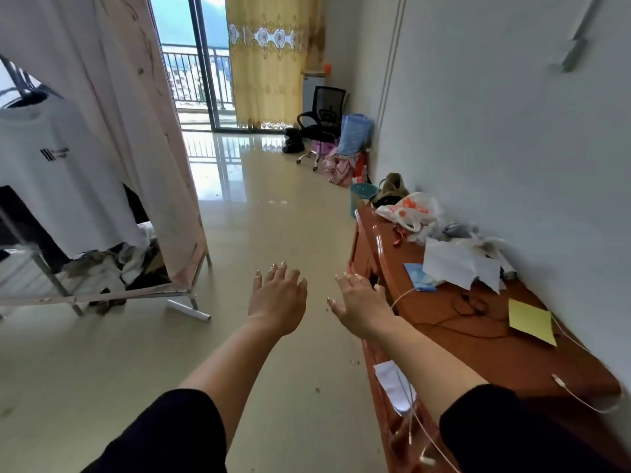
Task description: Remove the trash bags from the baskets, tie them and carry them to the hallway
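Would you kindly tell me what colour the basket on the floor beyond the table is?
Light blue-teal basket, shown in the head view.

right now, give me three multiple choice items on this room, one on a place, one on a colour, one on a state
1. Where does the round teal plastic basket stand?
A. on the floor at the far end of the reddish-brown wooden table
B. under the white t-shirt
C. on the black mesh office chair

2. What colour is the square paper sheet on the table?
A. pink
B. yellow
C. green

3. What state are the hands in?
A. both gripping a bag
B. one holding a cable
C. both open and empty

Answers: 1 A, the basket sits on the floor by the wall just past the table's far end. 2 B, the sheet is plainly yellow. 3 C, the left hand and right hand have fingers spread, holding nothing.
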